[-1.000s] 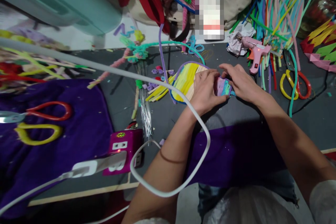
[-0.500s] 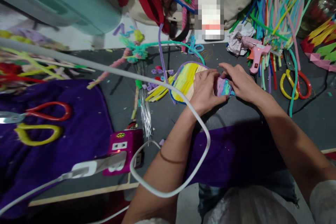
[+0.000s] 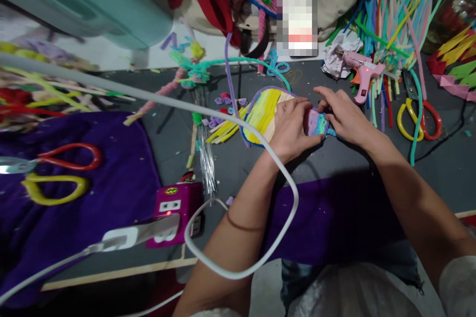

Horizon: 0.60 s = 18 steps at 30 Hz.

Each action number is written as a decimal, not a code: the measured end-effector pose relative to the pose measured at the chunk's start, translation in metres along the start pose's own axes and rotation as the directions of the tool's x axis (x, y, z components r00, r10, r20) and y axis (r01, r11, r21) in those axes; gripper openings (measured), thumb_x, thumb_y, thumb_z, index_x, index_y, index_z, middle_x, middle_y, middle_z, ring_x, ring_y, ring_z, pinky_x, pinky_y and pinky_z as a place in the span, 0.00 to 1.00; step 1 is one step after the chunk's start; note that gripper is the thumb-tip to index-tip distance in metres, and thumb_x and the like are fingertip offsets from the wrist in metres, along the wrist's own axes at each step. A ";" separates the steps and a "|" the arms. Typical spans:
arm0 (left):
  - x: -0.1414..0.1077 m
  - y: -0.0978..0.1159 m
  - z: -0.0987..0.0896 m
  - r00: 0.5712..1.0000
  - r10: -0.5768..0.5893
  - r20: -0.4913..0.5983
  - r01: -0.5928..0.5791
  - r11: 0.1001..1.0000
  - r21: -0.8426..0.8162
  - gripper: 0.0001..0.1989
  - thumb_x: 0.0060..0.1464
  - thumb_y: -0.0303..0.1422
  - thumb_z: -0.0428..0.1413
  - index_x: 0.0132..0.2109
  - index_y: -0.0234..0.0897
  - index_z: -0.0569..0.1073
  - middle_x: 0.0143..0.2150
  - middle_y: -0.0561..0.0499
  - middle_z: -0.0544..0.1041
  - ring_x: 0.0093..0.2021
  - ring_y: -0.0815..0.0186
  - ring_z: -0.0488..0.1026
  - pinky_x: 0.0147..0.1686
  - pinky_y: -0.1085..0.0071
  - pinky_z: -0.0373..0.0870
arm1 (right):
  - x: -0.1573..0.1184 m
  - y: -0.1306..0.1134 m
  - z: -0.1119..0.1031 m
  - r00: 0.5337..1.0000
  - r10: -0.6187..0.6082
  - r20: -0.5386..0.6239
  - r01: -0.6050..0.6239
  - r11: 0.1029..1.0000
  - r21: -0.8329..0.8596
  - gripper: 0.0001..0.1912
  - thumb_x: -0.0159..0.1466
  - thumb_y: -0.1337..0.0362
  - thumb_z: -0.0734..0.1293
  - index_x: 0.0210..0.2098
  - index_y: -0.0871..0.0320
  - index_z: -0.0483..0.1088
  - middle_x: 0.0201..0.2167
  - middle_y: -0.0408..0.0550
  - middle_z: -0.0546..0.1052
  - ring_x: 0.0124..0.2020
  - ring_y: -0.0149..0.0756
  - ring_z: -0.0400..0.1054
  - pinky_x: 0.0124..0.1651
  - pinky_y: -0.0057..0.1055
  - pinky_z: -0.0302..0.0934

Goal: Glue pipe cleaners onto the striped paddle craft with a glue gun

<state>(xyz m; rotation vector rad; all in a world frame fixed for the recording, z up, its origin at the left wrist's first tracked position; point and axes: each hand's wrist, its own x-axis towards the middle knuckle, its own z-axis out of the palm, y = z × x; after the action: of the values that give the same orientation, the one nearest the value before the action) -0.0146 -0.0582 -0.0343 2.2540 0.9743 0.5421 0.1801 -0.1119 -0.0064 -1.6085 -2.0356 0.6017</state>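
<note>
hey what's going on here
A person has both hands on or close to a striped, fuzzy craft piece on the dark tabletop. The left hand lies across its middle; the right hand is at its narrow right end, though whether those fingers pinch anything is hidden. A pink glue gun lies beyond the right hand, beside crumpled paper. Red-and-yellow-handled scissors lie farther right.

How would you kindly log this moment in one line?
left hand: on striped panel | right hand: at panel's right end | glue gun: lying by crumpled paper
</note>
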 end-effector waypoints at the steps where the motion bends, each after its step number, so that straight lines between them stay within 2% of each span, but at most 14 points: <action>1: 0.000 0.000 0.000 1.000 0.000 -0.001 0.000 1.000 0.002 0.34 0.44 0.41 0.69 0.58 0.42 0.70 0.63 0.41 0.69 0.65 0.39 0.62 0.68 0.38 0.57 | 0.000 0.000 0.000 1.000 0.007 -0.003 -0.007 1.000 0.000 0.37 0.64 0.75 0.59 0.71 0.52 0.56 0.50 0.53 0.78 0.54 0.51 0.66 0.60 0.55 0.64; 6: 0.000 0.001 -0.001 1.000 -0.005 0.008 0.005 1.000 0.016 0.35 0.44 0.42 0.68 0.58 0.41 0.69 0.64 0.40 0.69 0.65 0.39 0.62 0.68 0.39 0.57 | 0.000 0.001 -0.001 1.000 0.023 0.000 -0.023 1.000 0.011 0.37 0.64 0.74 0.60 0.71 0.53 0.56 0.48 0.54 0.79 0.55 0.52 0.66 0.60 0.55 0.64; 8: -0.001 0.002 -0.002 1.000 -0.012 0.002 0.012 1.000 -0.004 0.39 0.44 0.41 0.69 0.62 0.41 0.67 0.64 0.39 0.70 0.64 0.40 0.63 0.66 0.40 0.59 | 0.000 0.000 -0.001 1.000 0.025 -0.003 -0.025 1.000 0.010 0.37 0.63 0.75 0.59 0.72 0.54 0.56 0.48 0.54 0.79 0.55 0.52 0.66 0.60 0.55 0.64; 13: -0.004 0.002 -0.001 0.999 -0.017 -0.046 0.014 0.997 -0.072 0.54 0.43 0.39 0.70 0.73 0.41 0.53 0.64 0.38 0.70 0.64 0.41 0.65 0.65 0.41 0.61 | 0.000 0.001 0.000 0.999 0.035 0.004 -0.035 0.999 0.006 0.38 0.63 0.76 0.60 0.72 0.54 0.55 0.49 0.54 0.79 0.56 0.52 0.66 0.60 0.54 0.64; 18: -0.005 -0.001 0.001 0.998 -0.007 -0.065 0.001 0.997 -0.081 0.57 0.42 0.39 0.72 0.74 0.42 0.51 0.64 0.39 0.71 0.65 0.41 0.65 0.66 0.41 0.59 | 0.000 0.002 0.001 1.000 0.021 -0.008 -0.021 1.000 0.008 0.37 0.64 0.75 0.60 0.72 0.52 0.55 0.48 0.53 0.79 0.56 0.52 0.66 0.59 0.55 0.65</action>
<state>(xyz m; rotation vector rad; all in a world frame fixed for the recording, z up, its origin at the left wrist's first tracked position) -0.0175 -0.0620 -0.0359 2.1742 0.9716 0.6455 0.1811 -0.1114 -0.0079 -1.6271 -2.0107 0.6089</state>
